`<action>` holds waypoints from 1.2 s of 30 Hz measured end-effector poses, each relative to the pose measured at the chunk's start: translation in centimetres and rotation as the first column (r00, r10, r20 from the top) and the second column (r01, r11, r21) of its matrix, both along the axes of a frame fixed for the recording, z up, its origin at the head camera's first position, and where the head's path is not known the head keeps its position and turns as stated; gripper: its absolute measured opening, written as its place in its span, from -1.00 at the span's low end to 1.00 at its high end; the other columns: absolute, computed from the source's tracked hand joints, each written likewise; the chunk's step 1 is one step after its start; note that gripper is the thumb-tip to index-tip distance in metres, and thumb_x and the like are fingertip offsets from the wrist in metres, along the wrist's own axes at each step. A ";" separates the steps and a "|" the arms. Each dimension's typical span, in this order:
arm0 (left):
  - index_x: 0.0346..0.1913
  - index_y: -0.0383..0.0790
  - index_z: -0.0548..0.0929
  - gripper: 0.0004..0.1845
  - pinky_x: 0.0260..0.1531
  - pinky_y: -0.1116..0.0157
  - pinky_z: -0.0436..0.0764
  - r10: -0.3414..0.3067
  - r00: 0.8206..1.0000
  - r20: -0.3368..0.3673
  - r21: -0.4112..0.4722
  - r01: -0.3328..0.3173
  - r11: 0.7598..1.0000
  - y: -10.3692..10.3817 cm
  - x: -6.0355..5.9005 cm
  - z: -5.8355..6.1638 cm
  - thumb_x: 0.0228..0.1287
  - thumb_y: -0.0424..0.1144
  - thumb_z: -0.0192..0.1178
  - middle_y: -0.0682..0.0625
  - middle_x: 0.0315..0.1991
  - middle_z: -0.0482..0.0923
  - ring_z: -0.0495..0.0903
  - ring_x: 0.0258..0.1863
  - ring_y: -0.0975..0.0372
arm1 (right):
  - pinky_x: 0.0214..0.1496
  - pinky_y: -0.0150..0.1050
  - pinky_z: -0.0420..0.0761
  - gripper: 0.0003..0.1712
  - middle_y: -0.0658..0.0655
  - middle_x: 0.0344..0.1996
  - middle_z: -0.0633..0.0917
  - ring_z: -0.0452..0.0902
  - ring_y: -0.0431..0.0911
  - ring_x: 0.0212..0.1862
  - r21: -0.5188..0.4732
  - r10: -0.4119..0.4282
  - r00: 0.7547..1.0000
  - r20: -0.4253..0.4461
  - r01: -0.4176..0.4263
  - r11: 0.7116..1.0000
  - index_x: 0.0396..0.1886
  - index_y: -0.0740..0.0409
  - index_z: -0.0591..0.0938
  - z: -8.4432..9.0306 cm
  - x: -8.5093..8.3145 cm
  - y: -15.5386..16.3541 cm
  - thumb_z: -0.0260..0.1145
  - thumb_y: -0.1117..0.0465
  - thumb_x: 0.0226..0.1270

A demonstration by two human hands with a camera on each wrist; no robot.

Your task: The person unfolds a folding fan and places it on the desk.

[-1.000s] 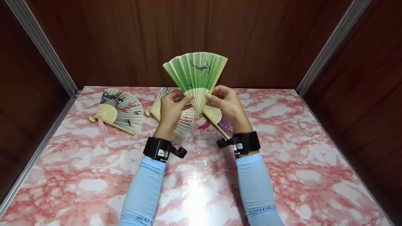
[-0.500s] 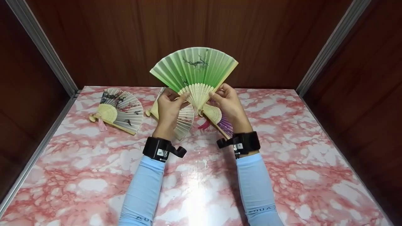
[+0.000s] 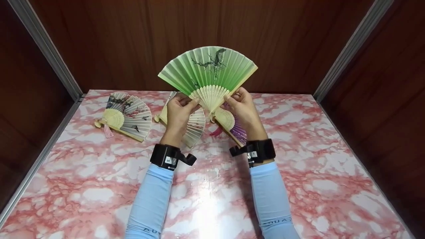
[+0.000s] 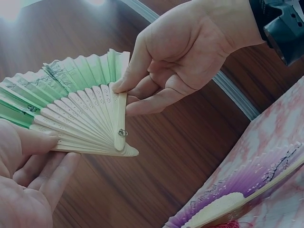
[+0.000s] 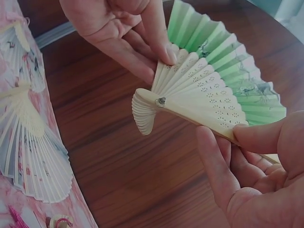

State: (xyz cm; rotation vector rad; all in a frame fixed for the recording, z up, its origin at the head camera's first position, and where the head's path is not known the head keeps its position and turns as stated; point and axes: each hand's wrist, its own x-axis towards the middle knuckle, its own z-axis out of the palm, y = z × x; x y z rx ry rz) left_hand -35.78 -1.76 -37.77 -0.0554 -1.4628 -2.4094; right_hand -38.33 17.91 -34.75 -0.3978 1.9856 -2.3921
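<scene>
Four folding fans in view, catalogued against the green fan (image 3: 208, 71), which is held upright above the far half of the pink marbled table (image 3: 298, 172), spread wide, leaf green with a dark branch print, pale pierced ribs meeting at a metal rivet. Left hand (image 3: 179, 111): thumb and fingers pinched on the green fan's left outer rib, fingers partly curled. Right hand (image 3: 240, 106): thumb and forefinger pinched on its right outer rib, remaining fingers loosely bent beneath. Purple fan (image 3: 232, 124): lying open on the table directly below the green fan, under the right hand, with a red tassel (image 3: 216, 132) beside its pivot. White fan (image 3: 196, 126): lying open below and just left of the green fan, largely behind the left hand. Grey painted fan (image 3: 127, 116): lying open well to the left of the green fan, pink tassel at its pivot. Both forearms carry light blue sleeves (image 3: 151, 199) and black wrist units.
</scene>
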 end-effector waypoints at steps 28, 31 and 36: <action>0.09 -0.34 0.54 -0.70 -0.02 0.22 0.79 0.108 0.991 -0.077 0.476 -0.058 0.877 1.0 -0.3 0.1 0.34 -0.56 0.19 -0.05 -0.13 0.65 0.73 -0.11 0.20 | 0.09 -0.20 0.78 -0.78 0.23 0.03 0.61 0.71 -0.09 -0.05 -0.453 -0.052 0.993 0.101 0.093 0.887 0.09 0.23 0.36 -0.2 0.3 -2.3 0.01 0.45 0.55; 0.14 -0.30 0.52 -0.69 0.07 0.21 0.76 0.074 0.994 -0.086 0.477 -0.024 0.879 1.2 -0.2 0.0 0.38 -0.53 0.16 -0.04 -0.08 0.65 0.72 -0.07 0.20 | 0.00 -0.24 0.80 -0.81 0.24 0.01 0.60 0.72 -0.09 -0.09 -0.465 -0.082 0.992 0.097 0.118 0.878 0.05 0.20 0.35 -0.3 0.3 -2.4 0.01 0.45 0.55; 0.20 -0.28 0.44 -0.67 0.16 0.18 0.73 -0.008 0.994 -0.108 0.407 0.052 0.912 1.3 0.1 0.1 0.44 -0.49 0.11 -0.04 -0.03 0.59 0.70 -0.06 0.19 | 0.00 -0.22 0.80 -0.81 0.28 0.03 0.61 0.74 -0.08 -0.10 -0.474 -0.096 0.991 0.097 0.131 0.871 0.04 0.21 0.35 -0.1 0.3 -2.2 0.01 0.47 0.54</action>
